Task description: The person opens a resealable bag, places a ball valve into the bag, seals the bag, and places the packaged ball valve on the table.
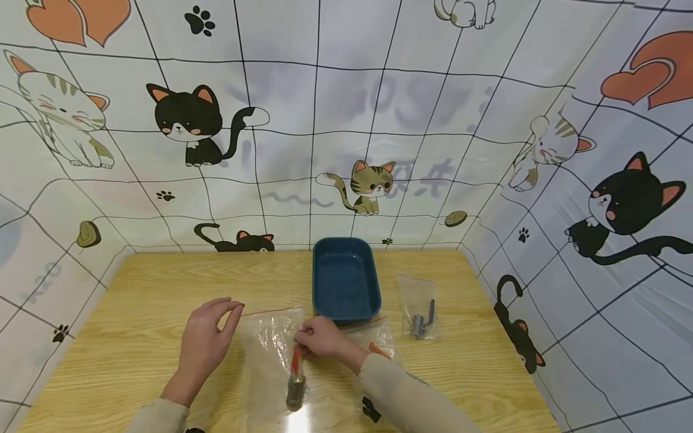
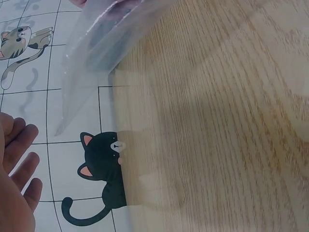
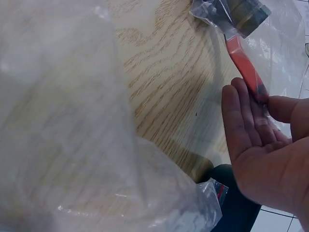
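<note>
A brush with a red handle (image 1: pixel 295 361) and a dark, flat head (image 1: pixel 295 394) lies at the right side of a clear zip bag (image 1: pixel 265 349). My right hand (image 1: pixel 322 337) pinches the handle's end between thumb and fingers; in the right wrist view clear plastic covers the brush head (image 3: pixel 246 17), and the red handle (image 3: pixel 245 65) reaches the fingertips. Near the bag's upper left corner, my left hand (image 1: pixel 208 337) hovers with loosely bent fingers and holds nothing. Those fingers (image 2: pixel 19 150) are apart from the plastic in the left wrist view.
Behind the right hand stands a dark blue tray (image 1: pixel 346 279). A clear bag with a grey cylindrical part and lever (image 1: pixel 419 325) lies to the right. Under the right forearm is another bag (image 1: pixel 384 334) with an orange-and-black item, partly hidden. Cat-print sheeting (image 1: pixel 292 144) surrounds the wooden table (image 1: pixel 178 276).
</note>
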Demonstrator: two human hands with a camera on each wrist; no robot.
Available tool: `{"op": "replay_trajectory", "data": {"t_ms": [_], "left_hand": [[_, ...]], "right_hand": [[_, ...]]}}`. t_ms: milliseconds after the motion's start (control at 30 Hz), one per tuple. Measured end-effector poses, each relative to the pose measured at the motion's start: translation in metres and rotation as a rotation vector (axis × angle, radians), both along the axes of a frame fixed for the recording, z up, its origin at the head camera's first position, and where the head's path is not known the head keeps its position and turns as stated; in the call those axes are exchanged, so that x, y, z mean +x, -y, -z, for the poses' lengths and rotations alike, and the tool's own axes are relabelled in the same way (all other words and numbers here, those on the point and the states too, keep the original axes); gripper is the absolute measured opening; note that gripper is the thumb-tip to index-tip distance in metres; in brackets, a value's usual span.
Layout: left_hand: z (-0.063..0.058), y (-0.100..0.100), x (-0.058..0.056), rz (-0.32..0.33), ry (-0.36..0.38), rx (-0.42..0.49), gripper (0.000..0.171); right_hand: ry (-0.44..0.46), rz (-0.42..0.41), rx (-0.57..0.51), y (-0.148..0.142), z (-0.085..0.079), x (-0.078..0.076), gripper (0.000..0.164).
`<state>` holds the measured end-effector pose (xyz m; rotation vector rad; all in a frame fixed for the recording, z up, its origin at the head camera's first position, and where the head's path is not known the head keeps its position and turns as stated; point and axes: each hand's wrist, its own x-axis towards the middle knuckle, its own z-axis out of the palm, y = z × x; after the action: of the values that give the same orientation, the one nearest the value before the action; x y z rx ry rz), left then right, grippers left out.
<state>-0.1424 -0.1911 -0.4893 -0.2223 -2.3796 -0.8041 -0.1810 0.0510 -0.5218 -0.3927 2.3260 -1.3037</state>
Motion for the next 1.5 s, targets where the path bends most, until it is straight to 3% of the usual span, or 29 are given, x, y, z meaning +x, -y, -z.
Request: {"op": "replay_trajectory", "data": {"t_ms": [133,267,500,733,1133,1267,1400,1500], "left_hand": [[0.001,0.001,0.0,0.001,0.004,0.001,0.008],[0.003,0.003,0.0,0.001,0.01,-0.003,0.008],[0.007,0.001,0.001,0.038,0.052,-0.044,0.011],[0.01,0.001,0.002,0.03,0.092,-0.055,0.015],[0.012,0.003,0.003,0.02,0.106,-0.067,0.015],[0.012,0.004,0.002,0.019,0.11,-0.075,0.015],[0.013,0.005,0.002,0.014,0.118,-0.075,0.015],[0.014,0.007,0.001,0.008,0.127,-0.079,0.015]], "right_hand": [[-0.023,0.003,0.038,-0.004,0.002,-0.002,0.021],[-0.135,-0.002,0.154,-0.006,0.003,-0.002,0.027],[-0.213,0.071,0.277,-0.002,0.005,0.0,0.035],[-0.189,0.093,0.22,0.002,-0.001,0.002,0.034],[-0.16,0.083,0.223,0.004,0.008,-0.001,0.028],[-0.188,0.057,0.279,0.002,0.001,0.0,0.031],[-0.224,-0.022,0.385,-0.003,-0.011,0.002,0.042],[-0.268,-0.095,0.433,-0.01,-0.024,0.005,0.034]]}}
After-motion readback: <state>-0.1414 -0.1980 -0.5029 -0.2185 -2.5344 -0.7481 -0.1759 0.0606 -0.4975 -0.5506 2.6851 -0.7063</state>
